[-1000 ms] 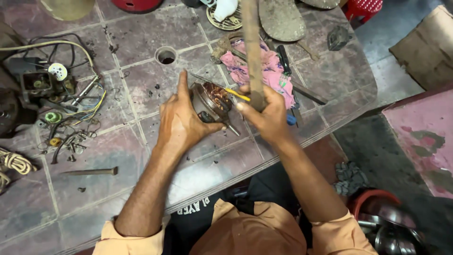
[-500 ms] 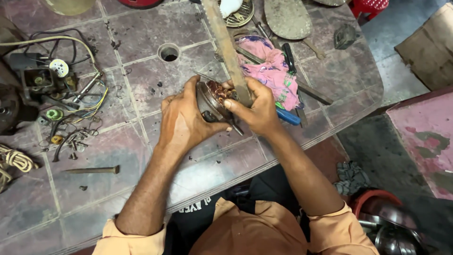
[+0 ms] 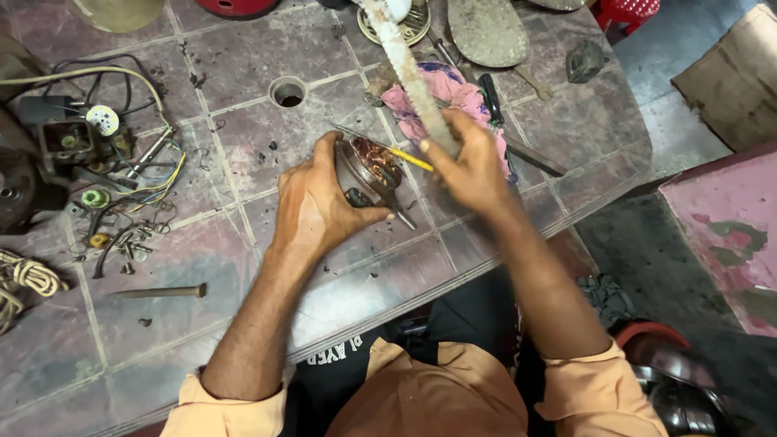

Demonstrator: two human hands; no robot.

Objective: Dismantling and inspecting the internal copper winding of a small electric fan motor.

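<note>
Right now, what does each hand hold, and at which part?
The left hand grips the round motor part around its metal casing. The right hand holds the long flat bar at its lower end.

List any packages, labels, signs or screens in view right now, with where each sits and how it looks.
Cardboard box: far right on the floor beyond the tiled table, brown, flat-sided, partly cut off by the frame edge.
White lettering on dark cloth: at the table's near edge, between the person's forearms, small and upside down.
No signs or screens in view.
</note>
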